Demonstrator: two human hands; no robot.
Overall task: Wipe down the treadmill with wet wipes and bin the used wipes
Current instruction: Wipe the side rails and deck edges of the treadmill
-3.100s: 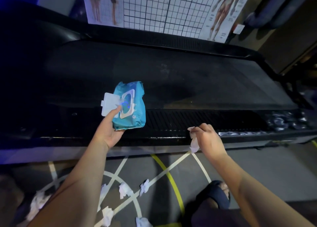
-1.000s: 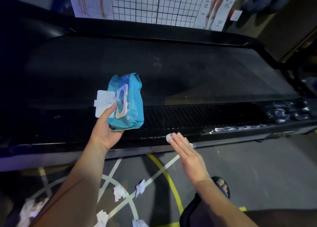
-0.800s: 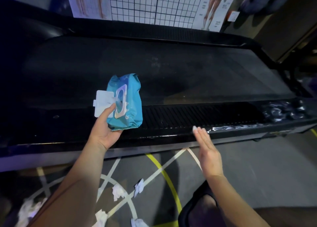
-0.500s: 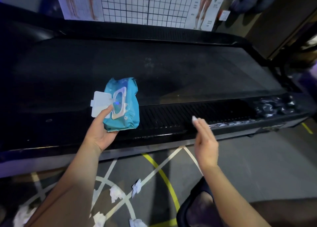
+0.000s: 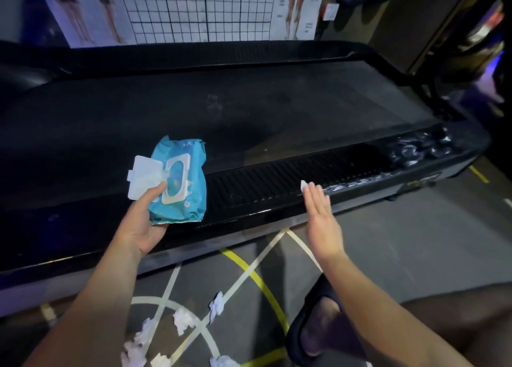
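A dark treadmill (image 5: 277, 111) fills the view below a wall chart (image 5: 194, 6), its ribbed side rail (image 5: 277, 183) nearest the person. The right hand (image 5: 322, 222), fingers straight and flat, presses a small white wipe (image 5: 304, 184) onto that rail, apparently to scrub it. The left hand (image 5: 144, 222) grips the blue wipe pack (image 5: 182, 197) with its lid (image 5: 141, 176) open, probably kept ready for fresh sheets. Crumpled wipes (image 5: 182, 318) lie on the floor (image 5: 388, 255), not yet binned.

You see a teal-blue wipes pack (image 5: 184, 189) with a white flip lid (image 5: 142, 176) against the black treadmill (image 5: 277, 111), whose near side rail (image 5: 277, 185) is finely ribbed. The wipe (image 5: 304, 185) on that rail is white. The floor (image 5: 401, 244) is grey, crossed with white and yellow, and dotted with white crumpled wipes (image 5: 182, 318). The wall chart (image 5: 194, 6) is white with a black grid.
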